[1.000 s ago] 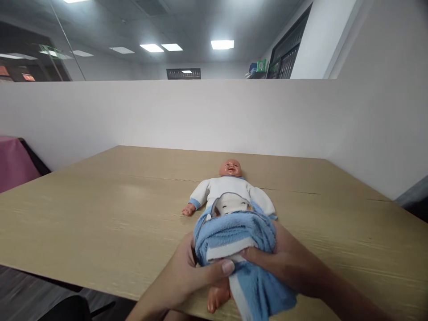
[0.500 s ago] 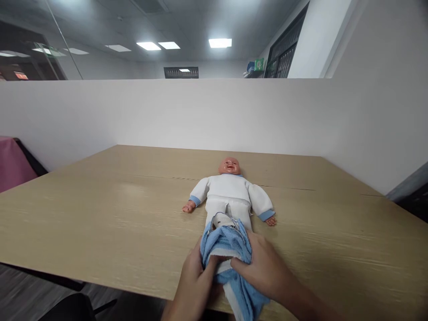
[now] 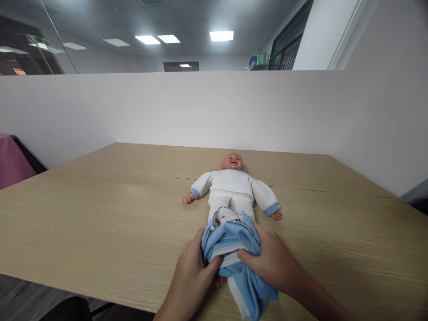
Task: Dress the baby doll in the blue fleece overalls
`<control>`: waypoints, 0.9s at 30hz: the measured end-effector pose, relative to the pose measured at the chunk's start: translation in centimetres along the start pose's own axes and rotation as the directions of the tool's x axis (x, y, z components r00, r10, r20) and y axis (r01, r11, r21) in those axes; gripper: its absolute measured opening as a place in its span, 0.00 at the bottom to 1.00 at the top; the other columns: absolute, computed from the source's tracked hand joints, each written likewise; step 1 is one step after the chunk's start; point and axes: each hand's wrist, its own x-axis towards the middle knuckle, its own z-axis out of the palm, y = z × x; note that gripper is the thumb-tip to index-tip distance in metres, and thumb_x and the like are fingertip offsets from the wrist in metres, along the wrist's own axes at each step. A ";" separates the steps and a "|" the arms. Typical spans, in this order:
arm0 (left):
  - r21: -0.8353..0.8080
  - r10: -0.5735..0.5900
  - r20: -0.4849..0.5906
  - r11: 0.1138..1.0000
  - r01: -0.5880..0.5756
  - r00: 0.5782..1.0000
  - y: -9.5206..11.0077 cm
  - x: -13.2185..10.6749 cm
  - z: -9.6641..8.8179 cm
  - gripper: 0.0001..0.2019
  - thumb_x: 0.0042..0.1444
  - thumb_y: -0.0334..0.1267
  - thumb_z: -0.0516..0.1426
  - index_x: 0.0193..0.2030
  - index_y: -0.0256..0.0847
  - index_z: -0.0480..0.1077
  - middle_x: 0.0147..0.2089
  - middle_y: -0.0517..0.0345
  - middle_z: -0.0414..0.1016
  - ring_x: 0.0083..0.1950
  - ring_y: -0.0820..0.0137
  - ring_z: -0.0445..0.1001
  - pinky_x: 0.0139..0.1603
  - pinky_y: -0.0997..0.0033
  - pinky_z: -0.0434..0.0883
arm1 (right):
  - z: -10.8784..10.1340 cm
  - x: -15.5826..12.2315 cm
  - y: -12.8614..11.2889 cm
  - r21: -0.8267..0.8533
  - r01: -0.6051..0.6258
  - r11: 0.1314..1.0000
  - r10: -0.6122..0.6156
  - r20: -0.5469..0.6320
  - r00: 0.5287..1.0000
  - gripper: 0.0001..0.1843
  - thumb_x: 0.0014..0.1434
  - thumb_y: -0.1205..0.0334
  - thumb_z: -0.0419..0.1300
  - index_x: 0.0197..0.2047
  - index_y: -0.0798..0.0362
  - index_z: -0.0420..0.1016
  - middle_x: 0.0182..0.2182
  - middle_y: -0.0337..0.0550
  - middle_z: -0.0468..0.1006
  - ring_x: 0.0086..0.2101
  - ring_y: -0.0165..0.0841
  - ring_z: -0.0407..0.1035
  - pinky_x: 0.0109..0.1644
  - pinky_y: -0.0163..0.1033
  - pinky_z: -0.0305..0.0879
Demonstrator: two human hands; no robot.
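A baby doll (image 3: pixel 232 185) in a white top with blue cuffs lies on its back on the wooden table (image 3: pixel 100 209), head away from me. Blue and white towelling trousers (image 3: pixel 234 249) are bunched round its legs near the table's front edge. My left hand (image 3: pixel 190 272) is closed on the left side of the bunched cloth. My right hand (image 3: pixel 267 258) is closed on its right side. The loose end of the garment hangs toward me. The doll's feet are hidden under the cloth and my hands.
A low white partition (image 3: pixel 167 107) runs along the far and right sides of the table. A pink-covered surface (image 3: pixel 13 160) stands at the far left. Beyond the partition are ceiling lights and a dark doorway (image 3: pixel 287 49).
The bunched trousers have slid down from the doll's waist to its lower legs, uncovering its white torso and right hand. Both hands moved toward me with the cloth.
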 end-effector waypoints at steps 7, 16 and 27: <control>-0.044 -0.128 0.088 0.990 0.132 0.988 0.0 -2.6 -1.0 0.18 0.61 0.50 0.59 0.53 0.44 0.73 0.51 0.50 0.81 0.58 0.51 0.77 0.59 0.59 0.71 | -1.3 -1.5 -2.3 0.016 0.045 0.999 -0.047 0.163 0.986 0.08 0.52 0.65 0.64 0.37 0.46 0.78 0.38 0.39 0.85 0.38 0.41 0.78 0.42 0.42 0.70; 0.213 -0.162 -0.015 0.964 0.162 0.987 -1.4 -4.0 0.7 0.18 0.61 0.47 0.55 0.53 0.43 0.75 0.52 0.44 0.82 0.58 0.44 0.74 0.60 0.49 0.67 | 0.9 -2.0 -1.6 -0.190 0.037 0.981 -0.007 0.158 0.987 0.15 0.54 0.61 0.63 0.47 0.48 0.73 0.44 0.49 0.84 0.43 0.48 0.78 0.44 0.45 0.66; -0.294 -0.032 0.035 0.955 0.041 0.999 -2.2 -4.0 0.9 0.29 0.66 0.53 0.59 0.68 0.41 0.63 0.68 0.43 0.72 0.71 0.53 0.69 0.71 0.58 0.66 | 0.8 -2.2 -1.2 -0.029 0.076 0.997 -0.069 0.181 0.981 0.26 0.54 0.62 0.65 0.57 0.47 0.75 0.51 0.48 0.84 0.51 0.50 0.77 0.53 0.49 0.69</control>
